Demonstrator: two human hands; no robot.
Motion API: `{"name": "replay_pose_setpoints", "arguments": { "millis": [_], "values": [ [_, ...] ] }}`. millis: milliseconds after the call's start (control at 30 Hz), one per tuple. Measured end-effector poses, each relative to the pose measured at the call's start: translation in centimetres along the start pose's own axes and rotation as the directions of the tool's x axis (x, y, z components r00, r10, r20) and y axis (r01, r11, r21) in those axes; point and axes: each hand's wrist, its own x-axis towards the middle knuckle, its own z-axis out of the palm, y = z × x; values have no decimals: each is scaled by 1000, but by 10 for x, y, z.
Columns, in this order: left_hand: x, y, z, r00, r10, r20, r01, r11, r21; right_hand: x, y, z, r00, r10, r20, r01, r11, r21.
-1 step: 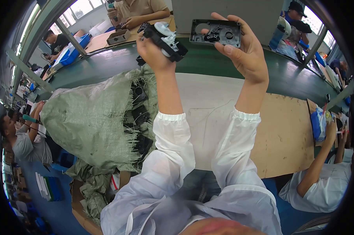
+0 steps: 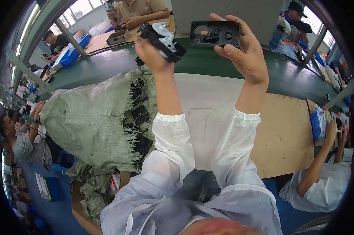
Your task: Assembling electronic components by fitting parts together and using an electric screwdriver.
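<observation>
Workshop hall is stretching out behind, windows running along the top left, other people sitting at benches on both sides. Long dark green conveyor belt (image 2: 106, 66) is curving across the upper part. Pale brown board worktop (image 2: 286, 133) is lying below it, with a white sheet (image 2: 204, 105) covering its left half.

Big grey-green woven plastic sack (image 2: 90, 121) is slumping over the worktop's left edge, frayed mouth facing right, black plastic parts (image 2: 139, 115) showing inside it. More crumpled sacking is lying under it beside a brown cardboard box (image 2: 81, 207) on the floor. A person in white is sitting at the right edge of the board. Nothing is blocking the view of either hand.

Both arms, in white sleeves, are reaching up and forward over the belt. Left hand (image 2: 151, 53): grip closed around a black plastic gearbox housing with white gears (image 2: 163, 39), tilted, held above the belt. Right hand (image 2: 245, 51): fingers and thumb pinching the right end of a flat black rectangular plastic cover plate with moulded holes (image 2: 215, 33), inner face toward the camera. The two parts are sitting just beside each other, not touching.
</observation>
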Motion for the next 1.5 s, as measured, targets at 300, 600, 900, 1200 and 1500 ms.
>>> {"name": "replay_pose_setpoints", "arguments": {
  "millis": [300, 600, 900, 1200, 1500],
  "values": [
    [-1, 41, 12, 993, -77, 84, 74, 996, 41, 6, -8, 15, 988, 152, -29, -154, 945, -288],
    [-18, 59, 43, 973, -208, 99, 143, 881, 452, 13, 13, 32, 999, -17, 28, 28, 884, -467],
    [-20, 60, 47, 970, -228, 83, 169, 879, 445, 10, 11, 38, 999, 33, 5, -26, 865, -501],
    [-20, 55, 47, 968, -223, 119, 156, 898, 411, 11, 13, 40, 1000, 23, -2, -21, 862, -506],
    [-19, 54, 45, 966, -228, 124, 157, 893, 421, 11, 16, 35, 999, 36, 14, -26, 891, -454]
  ]
}}
